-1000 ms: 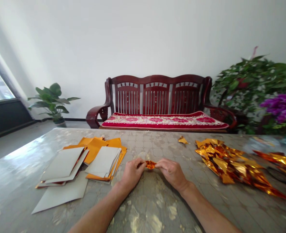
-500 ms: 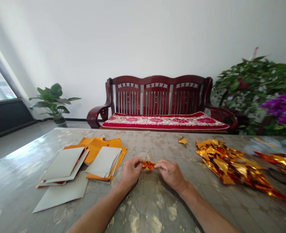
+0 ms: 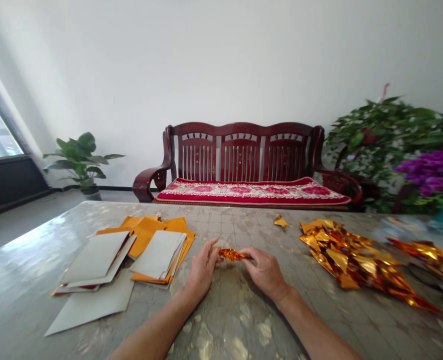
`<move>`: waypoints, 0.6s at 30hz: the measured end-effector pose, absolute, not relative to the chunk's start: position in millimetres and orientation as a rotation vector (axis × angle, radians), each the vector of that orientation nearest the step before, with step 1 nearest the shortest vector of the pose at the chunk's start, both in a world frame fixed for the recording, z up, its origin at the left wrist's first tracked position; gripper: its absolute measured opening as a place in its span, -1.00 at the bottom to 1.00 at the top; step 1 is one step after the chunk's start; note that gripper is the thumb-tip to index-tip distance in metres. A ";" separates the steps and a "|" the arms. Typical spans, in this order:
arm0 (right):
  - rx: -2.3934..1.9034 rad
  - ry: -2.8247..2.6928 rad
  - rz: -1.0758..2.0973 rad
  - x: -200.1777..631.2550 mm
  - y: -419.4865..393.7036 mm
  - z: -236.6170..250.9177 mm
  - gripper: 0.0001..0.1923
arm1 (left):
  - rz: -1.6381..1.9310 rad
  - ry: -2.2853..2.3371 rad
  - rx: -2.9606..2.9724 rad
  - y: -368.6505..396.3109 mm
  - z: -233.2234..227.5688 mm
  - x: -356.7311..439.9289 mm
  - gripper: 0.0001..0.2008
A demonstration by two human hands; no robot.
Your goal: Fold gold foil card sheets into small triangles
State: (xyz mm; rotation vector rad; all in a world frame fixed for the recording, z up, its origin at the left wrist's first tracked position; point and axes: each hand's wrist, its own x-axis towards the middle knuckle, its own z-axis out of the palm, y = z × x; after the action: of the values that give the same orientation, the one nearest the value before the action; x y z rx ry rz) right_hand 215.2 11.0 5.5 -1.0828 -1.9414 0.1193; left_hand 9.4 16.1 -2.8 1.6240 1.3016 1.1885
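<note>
A small crinkled piece of gold-orange foil paper, twisted narrow toward its ends, is held just above the table. My right hand pinches its right end between thumb and forefinger. At the other end is my left hand, its fingers loosened and apart, close around the tip; whether they touch it I cannot tell. Left of that hand lies a stack of pale-backed orange sheets. Farther left sits another stack of pale sheets.
A heap of folded gold foil pieces covers the right side of the patterned table. One loose foil piece lies nearer the middle. Dark-rimmed glasses or a cord sit at far right. A wooden bench stands beyond the table.
The fingers of my left hand have loosened from their pinch and spread. My right hand keeps its pinch, and more of the twisted foil shows between the hands. The view has shifted slightly.
</note>
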 end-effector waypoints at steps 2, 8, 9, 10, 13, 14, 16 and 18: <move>-1.150 -1.876 0.089 217.9 12.2 4.4 -0.74 | 1.209 1.356 1.613 16.3 -2.2 8.3 -0.59; -1.284 -1.760 -0.066 234.5 22.2 -0.8 -0.82 | 1.227 1.364 1.551 21.2 -9.3 5.4 -0.59; -1.313 -1.742 -0.104 238.9 24.6 -0.6 -0.85 | 1.231 1.355 1.547 21.9 -10.7 5.3 -0.60; -1.345 -1.716 -0.148 244.0 27.0 0.0 -0.87 | 1.236 1.345 1.546 22.4 -11.8 5.2 -0.60; -1.419 -1.602 -0.332 263.4 34.3 4.7 -0.88 | 1.237 1.340 1.547 22.8 -13.0 4.5 -0.62; -1.425 -1.569 -0.401 271.2 36.3 7.2 -0.88 | 1.235 1.342 1.555 22.7 -12.9 4.2 -0.63; -1.429 -1.542 -0.516 288.0 39.2 12.8 -0.87 | 1.240 1.341 1.588 22.3 -12.3 3.4 -0.64; -1.484 -1.496 -0.641 306.1 40.6 18.3 -0.86 | 1.256 1.344 1.629 21.4 -11.3 2.7 -0.65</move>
State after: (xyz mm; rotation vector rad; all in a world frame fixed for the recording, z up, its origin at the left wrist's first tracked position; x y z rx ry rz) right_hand 306.1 40.6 18.3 -1.4843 -1.4962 -0.6407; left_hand 2.7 21.4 -11.3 1.6294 1.3445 1.2561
